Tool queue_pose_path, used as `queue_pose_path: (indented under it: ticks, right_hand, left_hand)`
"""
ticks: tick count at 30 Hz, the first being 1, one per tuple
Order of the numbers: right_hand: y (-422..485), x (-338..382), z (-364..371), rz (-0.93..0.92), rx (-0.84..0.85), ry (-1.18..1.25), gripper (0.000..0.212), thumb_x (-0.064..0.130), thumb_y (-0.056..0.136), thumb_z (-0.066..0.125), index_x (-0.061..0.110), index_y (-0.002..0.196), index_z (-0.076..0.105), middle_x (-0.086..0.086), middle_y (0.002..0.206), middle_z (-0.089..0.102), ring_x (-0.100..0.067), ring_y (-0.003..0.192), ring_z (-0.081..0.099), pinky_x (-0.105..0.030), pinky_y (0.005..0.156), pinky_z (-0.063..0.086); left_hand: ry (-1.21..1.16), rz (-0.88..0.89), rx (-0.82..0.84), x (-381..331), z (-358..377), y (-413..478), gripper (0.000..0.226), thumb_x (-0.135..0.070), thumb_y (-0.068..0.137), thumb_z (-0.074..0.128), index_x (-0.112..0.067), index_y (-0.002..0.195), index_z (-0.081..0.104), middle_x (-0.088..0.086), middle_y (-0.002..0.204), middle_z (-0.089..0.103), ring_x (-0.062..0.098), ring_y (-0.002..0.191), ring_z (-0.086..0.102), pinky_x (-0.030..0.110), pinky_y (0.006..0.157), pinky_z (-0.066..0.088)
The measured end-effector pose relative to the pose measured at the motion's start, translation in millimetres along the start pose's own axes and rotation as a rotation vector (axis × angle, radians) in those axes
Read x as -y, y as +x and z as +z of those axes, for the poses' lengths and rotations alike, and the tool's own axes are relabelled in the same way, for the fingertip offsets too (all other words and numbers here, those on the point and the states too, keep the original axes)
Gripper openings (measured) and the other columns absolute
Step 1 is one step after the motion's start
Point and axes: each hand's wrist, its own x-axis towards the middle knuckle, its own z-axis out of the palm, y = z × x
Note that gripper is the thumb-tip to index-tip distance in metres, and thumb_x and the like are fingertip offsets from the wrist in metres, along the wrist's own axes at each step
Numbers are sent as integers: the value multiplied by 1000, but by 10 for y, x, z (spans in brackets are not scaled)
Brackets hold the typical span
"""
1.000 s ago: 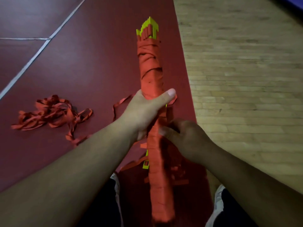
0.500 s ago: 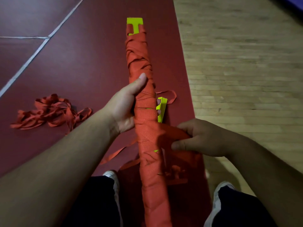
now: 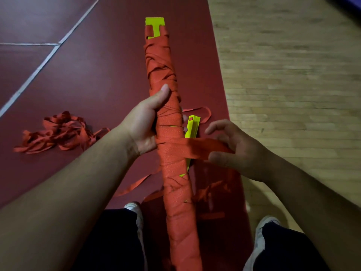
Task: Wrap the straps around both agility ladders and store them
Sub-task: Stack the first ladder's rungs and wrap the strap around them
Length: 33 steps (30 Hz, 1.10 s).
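Observation:
A long bundle of yellow ladder rungs wound in orange strap (image 3: pixel 168 118) stands nearly upright in front of me, its yellow end (image 3: pixel 155 26) showing at the top. My left hand (image 3: pixel 145 122) grips the bundle at mid-height, thumb along its front. My right hand (image 3: pixel 232 147) pinches the free orange strap (image 3: pixel 199 148), which runs level from the bundle to the right. A second stack of yellow rungs (image 3: pixel 192 127) lies on the floor just behind the bundle, partly hidden by it and by the strap.
A loose tangle of orange strap (image 3: pixel 58 132) lies on the dark red floor (image 3: pixel 97 85) to the left. More strap loops (image 3: pixel 211 192) lie by my feet. Wooden flooring (image 3: pixel 293 85) begins to the right. My shoes (image 3: pixel 263 227) and dark trousers fill the bottom.
My right hand came out from behind the bundle and drew the strap out level to the right. My left hand shifted its grip, thumb now up the front.

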Motion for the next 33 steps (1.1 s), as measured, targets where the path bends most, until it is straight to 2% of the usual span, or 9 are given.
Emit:
queue_pose_path:
  ticks: [4,7,10,15,21,24,26,29,33]
  right_hand:
    - [-10,30,39,-88,-33,-237,36,41,75,82,42,108,68,22,102,69,4,92,66,-13,81,48]
    - [-2,16,58,-83,20,-390,40,46,78,75,49,117,64,35,117,64,10,111,60,-8,92,41]
    - [-1,46,72,-20,2,-405,35,55,78,70,53,112,60,43,107,62,16,99,60,-5,83,42]
    - [12,25,52,59,55,-396,28,52,73,66,31,91,67,20,90,68,10,78,59,-7,71,42]
    - [28,-61,64,80,-4,-476,36,65,80,56,49,111,61,21,117,67,7,108,60,-15,93,45]
    - [35,-36,59,144,64,-507,56,64,78,55,39,128,61,22,129,60,7,119,54,-14,101,40]
    - [42,-12,64,218,153,-571,54,60,81,56,34,129,64,26,118,59,6,113,55,-16,97,41]
    - [44,-57,71,182,189,-534,8,49,88,66,41,89,66,28,80,63,7,76,56,-17,73,42]
    - [-7,-16,-39,126,23,-263,34,53,87,67,22,72,65,7,66,55,-7,63,50,-27,65,41]
  left_hand:
    - [23,0,-39,-17,-55,19,33,-49,91,56,-17,89,66,3,77,59,21,74,62,41,78,55]
    - [34,0,-56,-20,-80,24,32,-49,89,59,-17,89,66,3,77,60,22,74,62,42,81,53]
    - [46,2,-56,-12,-81,16,31,-48,90,59,-17,89,65,4,75,59,22,73,62,42,81,53]
    - [72,-7,-17,14,-87,5,32,-48,80,64,-18,90,63,5,74,61,22,73,62,40,77,56]
    - [97,24,-15,40,-95,31,31,-46,75,66,-19,91,65,3,75,62,21,72,64,36,70,57]
    - [108,25,-18,31,-97,39,31,-47,76,65,-19,90,65,3,74,62,21,72,64,37,73,57]
    - [107,26,-17,23,-93,31,30,-48,78,64,-19,89,65,3,73,62,21,71,63,38,76,56]
    - [105,18,5,24,-82,15,31,-48,79,63,-19,90,65,4,73,62,20,72,62,38,79,55]
    - [104,19,-2,7,-122,2,31,-47,86,62,-17,96,62,5,77,61,21,75,63,40,79,56]
